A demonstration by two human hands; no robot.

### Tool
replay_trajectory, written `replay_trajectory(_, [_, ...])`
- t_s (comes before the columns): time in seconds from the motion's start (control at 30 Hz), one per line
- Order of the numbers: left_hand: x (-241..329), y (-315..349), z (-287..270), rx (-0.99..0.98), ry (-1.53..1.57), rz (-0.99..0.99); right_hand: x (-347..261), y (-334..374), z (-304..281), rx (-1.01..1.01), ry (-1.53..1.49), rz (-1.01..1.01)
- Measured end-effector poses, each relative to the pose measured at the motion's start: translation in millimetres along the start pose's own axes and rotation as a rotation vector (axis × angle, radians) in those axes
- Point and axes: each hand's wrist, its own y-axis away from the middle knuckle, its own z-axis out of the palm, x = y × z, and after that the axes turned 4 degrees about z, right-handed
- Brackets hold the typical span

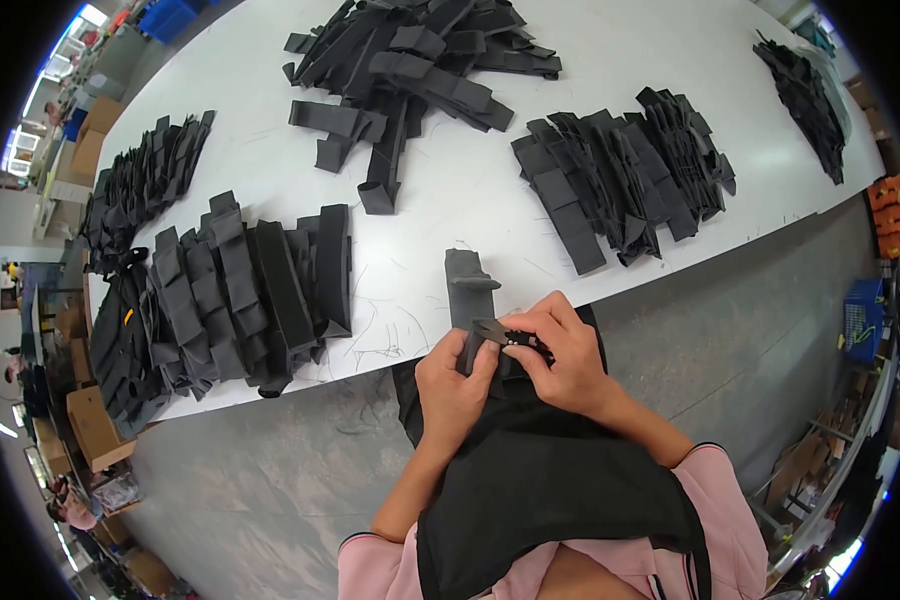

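My left hand point(452, 385) is closed on a dark grey fabric strip point(467, 290) that stretches away over the table's front edge. A folded flap stands up across the strip near its far end. In my right hand point(565, 350) is a pair of thread snips point(505, 333) with a black handle and metal blades. The blades point left and meet the strip just beside my left thumb. Whether they are closed on a thread or on the fabric is too small to tell.
Rows of dark strips lie on the white table: a left stack point(240, 285), a right stack point(620, 180) and a smaller far-left stack point(155, 175). A loose heap point(410, 60) lies at the back. A dark bundle point(800, 100) rests far right. A blue basket point(862, 318) stands beyond.
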Motion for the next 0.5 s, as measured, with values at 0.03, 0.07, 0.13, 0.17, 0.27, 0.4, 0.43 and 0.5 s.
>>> replay_trajectory(0.03, [-0.3,0.1,-0.1,-0.003,-0.009,0.019,0.0,-0.6,0.5,-0.001,0.0,0.0])
replay_trajectory(0.07, [-1.1,0.6,-0.2,-0.002,-0.009,0.018,-0.1,-1.4,1.0,-0.006,-0.001,-0.009])
replay_trajectory(0.13, [-2.8,0.9,0.3,-0.004,-0.031,0.036,0.8,-1.3,2.0,-0.007,0.001,-0.016])
replay_trajectory(0.17, [-3.1,0.7,0.9,-0.006,-0.029,0.037,3.2,-0.5,3.6,0.015,0.022,-0.048])
replay_trajectory(0.27, [-3.5,0.5,1.3,0.028,-0.078,0.065,1.9,-0.5,3.8,0.038,0.056,-0.072])
replay_trajectory(0.4, [0.5,-1.5,1.4,0.032,-0.084,0.069,-2.0,6.3,2.7,0.172,-0.026,-0.026])
replay_trajectory(0.43, [1.5,-1.6,1.4,0.038,-0.079,0.102,-0.5,5.2,2.0,0.173,-0.025,-0.027])
replay_trajectory(0.5, [-6.9,-5.4,0.8,0.026,-0.092,0.118,5.6,1.2,1.1,0.013,-0.094,0.121])
